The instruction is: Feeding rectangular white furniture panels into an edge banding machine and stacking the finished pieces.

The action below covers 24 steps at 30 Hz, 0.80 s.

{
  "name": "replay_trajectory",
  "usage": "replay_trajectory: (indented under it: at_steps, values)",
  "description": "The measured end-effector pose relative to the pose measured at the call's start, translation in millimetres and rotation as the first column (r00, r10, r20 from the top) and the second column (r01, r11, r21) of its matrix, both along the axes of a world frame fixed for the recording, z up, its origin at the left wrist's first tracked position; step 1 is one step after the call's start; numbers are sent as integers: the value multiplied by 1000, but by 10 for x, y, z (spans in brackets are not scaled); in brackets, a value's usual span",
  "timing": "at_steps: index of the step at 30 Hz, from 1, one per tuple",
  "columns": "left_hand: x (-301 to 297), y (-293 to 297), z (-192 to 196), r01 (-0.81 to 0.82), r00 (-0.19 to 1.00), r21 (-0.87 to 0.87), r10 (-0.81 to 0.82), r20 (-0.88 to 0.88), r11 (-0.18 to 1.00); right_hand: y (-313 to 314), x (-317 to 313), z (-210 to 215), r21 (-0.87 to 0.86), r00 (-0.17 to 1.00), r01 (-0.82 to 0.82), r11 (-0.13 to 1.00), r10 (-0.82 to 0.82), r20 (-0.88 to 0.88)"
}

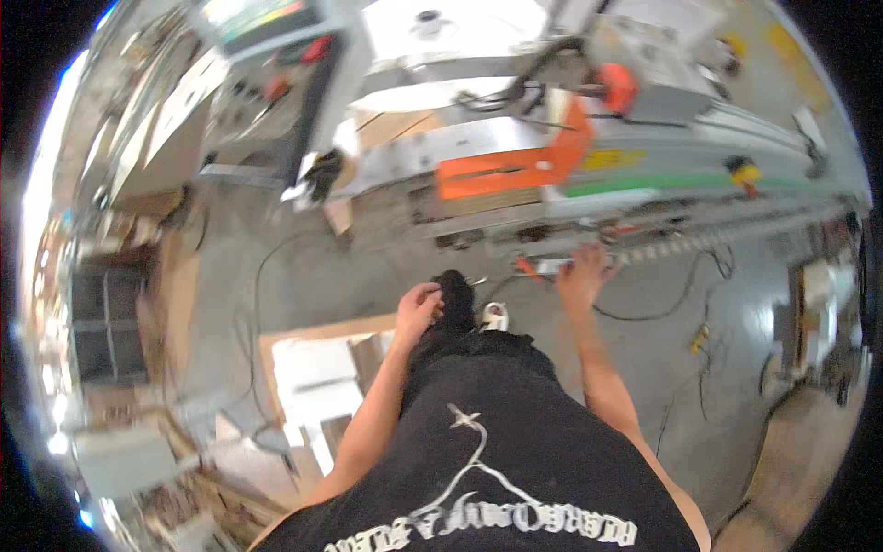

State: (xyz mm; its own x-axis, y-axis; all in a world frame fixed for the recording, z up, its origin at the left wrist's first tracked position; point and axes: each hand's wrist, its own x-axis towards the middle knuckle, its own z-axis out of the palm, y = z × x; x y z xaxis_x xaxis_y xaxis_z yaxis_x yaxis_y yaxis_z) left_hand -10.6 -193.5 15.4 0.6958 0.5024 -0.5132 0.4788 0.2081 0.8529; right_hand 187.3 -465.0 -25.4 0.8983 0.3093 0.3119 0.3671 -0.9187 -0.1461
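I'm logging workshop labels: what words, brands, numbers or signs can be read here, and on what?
None can be read reliably.
Black shirt: white lettering, too stylised and blurred.
Machine: yellow marking, smeared.
Bright screen-like panel, upper left: too blurred to tell any text.

Machine table [405, 158]: silvery metal. Orange guard [487, 178] at its front edge: smooth. Floor [644, 361]: smooth. Shirt [487, 396]: matt cloth.
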Motion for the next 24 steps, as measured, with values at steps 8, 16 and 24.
replay_trajectory:
  at_steps: [8, 16, 24]
  values:
    - [-1399, 693, -875, -291, 887, 303, 375, -269, 907, 37, 35, -96, -73, 997, -52, 996, 56, 56]
    - [-2583, 1288, -1305, -536, 231, 666, 849, -474, 518, 66, 67, -228, -89, 990, -134, 987, 129, -54]
    - [-2647, 1953, -1583, -672, -51, 551, 712, -700, 494, 135, 75, -238, -264, 998, -50, 963, 41, -38]
